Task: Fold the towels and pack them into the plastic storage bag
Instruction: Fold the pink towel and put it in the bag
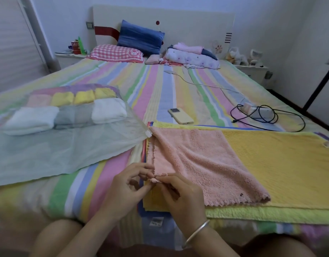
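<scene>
My left hand [125, 184] and right hand [180, 195] pinch the pink towel's [200, 164] near corner, low centre, atop a yellow towel [282, 164]. Left: the bag [54, 151] holding folded towels [71, 106]. Beyond: phone [180, 115], striped bedspread [160, 84], pillows [140, 38].

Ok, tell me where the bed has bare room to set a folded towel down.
Bare sheet lies between the plastic storage bag and the phone, running up to the checked pillow. A smaller strip sits below the bag, left of the left hand. Crowded: the spread yellow towel, pink towel and cable on the right.
</scene>
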`<state>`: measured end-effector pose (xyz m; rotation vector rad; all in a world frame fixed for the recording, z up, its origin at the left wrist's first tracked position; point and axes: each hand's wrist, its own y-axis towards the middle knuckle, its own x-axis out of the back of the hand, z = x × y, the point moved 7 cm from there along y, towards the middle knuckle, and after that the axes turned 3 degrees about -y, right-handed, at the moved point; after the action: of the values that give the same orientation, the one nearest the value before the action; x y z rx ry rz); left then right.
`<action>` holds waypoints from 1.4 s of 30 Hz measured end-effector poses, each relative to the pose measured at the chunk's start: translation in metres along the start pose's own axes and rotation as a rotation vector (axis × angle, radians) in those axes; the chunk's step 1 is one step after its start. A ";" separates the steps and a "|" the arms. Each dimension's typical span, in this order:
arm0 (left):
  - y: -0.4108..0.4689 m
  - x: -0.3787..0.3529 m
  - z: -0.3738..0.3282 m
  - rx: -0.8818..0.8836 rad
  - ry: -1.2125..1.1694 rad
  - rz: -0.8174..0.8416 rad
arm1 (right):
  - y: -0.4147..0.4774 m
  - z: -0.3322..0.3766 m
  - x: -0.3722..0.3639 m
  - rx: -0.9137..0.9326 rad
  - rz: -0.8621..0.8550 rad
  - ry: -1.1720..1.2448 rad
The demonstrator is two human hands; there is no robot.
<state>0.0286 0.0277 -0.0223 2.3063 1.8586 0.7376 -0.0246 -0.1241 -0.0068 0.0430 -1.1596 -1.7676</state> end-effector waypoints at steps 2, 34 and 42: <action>0.007 0.000 -0.004 -0.064 0.059 0.013 | 0.002 -0.001 0.003 -0.012 -0.003 0.025; 0.114 -0.060 -0.032 -0.308 0.499 0.217 | 0.119 0.019 0.155 -0.030 -0.157 0.044; 0.117 -0.061 -0.093 -0.459 0.512 0.110 | 0.175 0.027 0.224 -0.088 -0.278 0.089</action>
<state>0.0858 -0.0809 0.0829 2.0500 1.4904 1.6962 -0.0314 -0.2804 0.2324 0.2377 -1.0494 -2.0376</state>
